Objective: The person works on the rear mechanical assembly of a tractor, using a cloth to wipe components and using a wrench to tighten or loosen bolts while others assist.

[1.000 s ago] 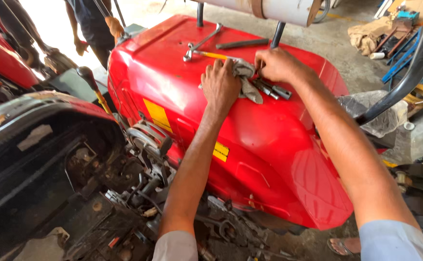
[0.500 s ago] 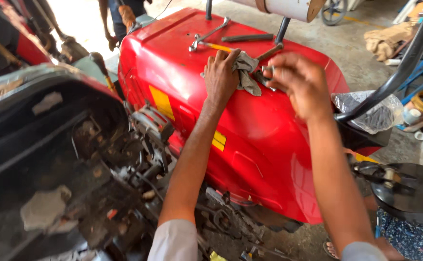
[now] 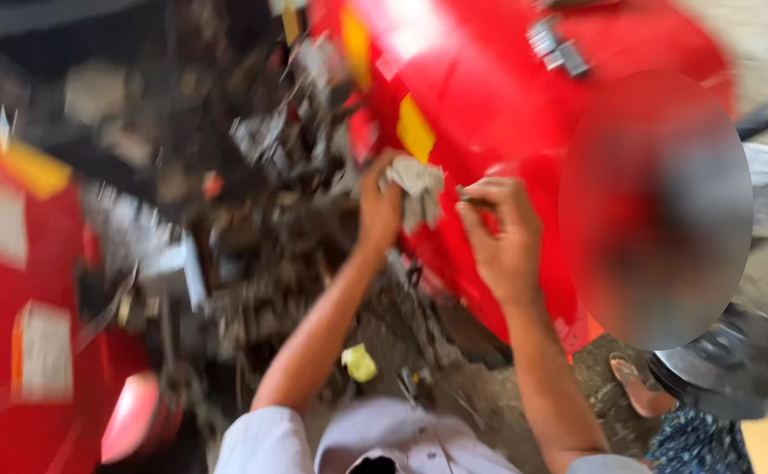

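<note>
A: What have the hands got right now?

B: From my feed, the left hand (image 3: 380, 206) has its fingers closed around a crumpled grey rag (image 3: 415, 189), held against the lower edge of the red tractor body (image 3: 498, 96), just beside the yellow patch (image 3: 415, 130) on that panel.

A: And the right?

B: The right hand (image 3: 502, 233) sits just beside the rag, its fingers (image 3: 489, 195) pinched narrow on a small dark piece (image 3: 470, 198). The view is smeared with motion, so I cannot tell what that piece is.

A: Where is all this against the machine?

B: Both hands are low at the seam where the red panel meets the dark, greasy engine parts (image 3: 252, 219). Another red panel (image 3: 24, 290) fills my left edge. Below the arms I see dirty floor (image 3: 489, 395), with a small yellow scrap (image 3: 359, 362) lying on it between the forearms.

A: Anyone else nearby?

B: A sandalled foot (image 3: 637, 386) stands at lower right, well apart from my hands.
</note>
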